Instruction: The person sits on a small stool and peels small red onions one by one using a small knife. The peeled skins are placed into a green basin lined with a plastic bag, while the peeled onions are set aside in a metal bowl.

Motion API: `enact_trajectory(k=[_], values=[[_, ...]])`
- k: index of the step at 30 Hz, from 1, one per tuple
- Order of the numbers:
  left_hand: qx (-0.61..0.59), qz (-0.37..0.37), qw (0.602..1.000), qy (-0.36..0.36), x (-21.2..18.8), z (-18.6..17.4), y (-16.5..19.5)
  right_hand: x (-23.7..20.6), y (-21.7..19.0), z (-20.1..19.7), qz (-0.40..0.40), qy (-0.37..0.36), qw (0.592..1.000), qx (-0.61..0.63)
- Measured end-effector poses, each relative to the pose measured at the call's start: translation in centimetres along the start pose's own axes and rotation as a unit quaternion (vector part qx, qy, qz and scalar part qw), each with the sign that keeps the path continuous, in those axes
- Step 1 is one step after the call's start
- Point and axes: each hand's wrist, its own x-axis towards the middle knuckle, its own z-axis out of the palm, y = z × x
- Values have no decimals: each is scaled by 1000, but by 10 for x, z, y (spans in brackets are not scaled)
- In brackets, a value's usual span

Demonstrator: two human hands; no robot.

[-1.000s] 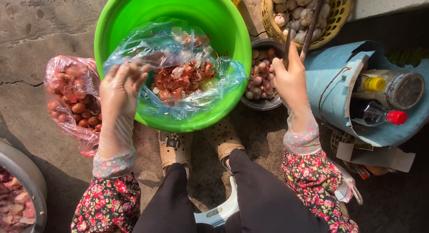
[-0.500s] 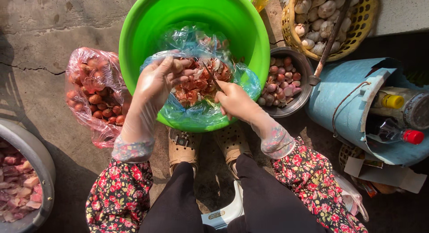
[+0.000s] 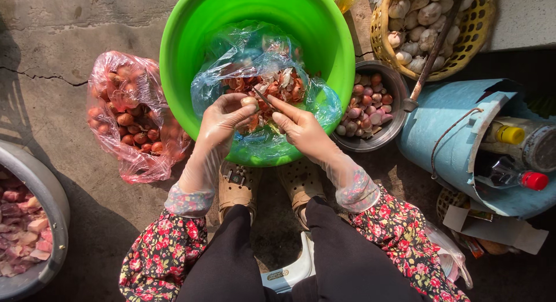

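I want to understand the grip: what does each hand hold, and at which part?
The left hand pinches a small shallot between its fingertips, around its sides. The right hand holds a thin knife by its handle end, blade toward the shallot.

Green basin (image 3: 191, 58) hemmed by pink bag of shallots (image 3: 130, 119) at left, metal bowl (image 3: 394, 87) at right, bare concrete floor (image 3: 52, 41) open far left
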Motion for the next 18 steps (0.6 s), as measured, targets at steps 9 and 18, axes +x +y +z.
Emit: enact_trajectory(k=[9,18], values=[[46,58,997,-8,-3,4,-7,-4,0,1,-120,-47,989,-66],[59,50,997,-16,-4,-3,-10,-6,-2,3,-1,-60,998,32]])
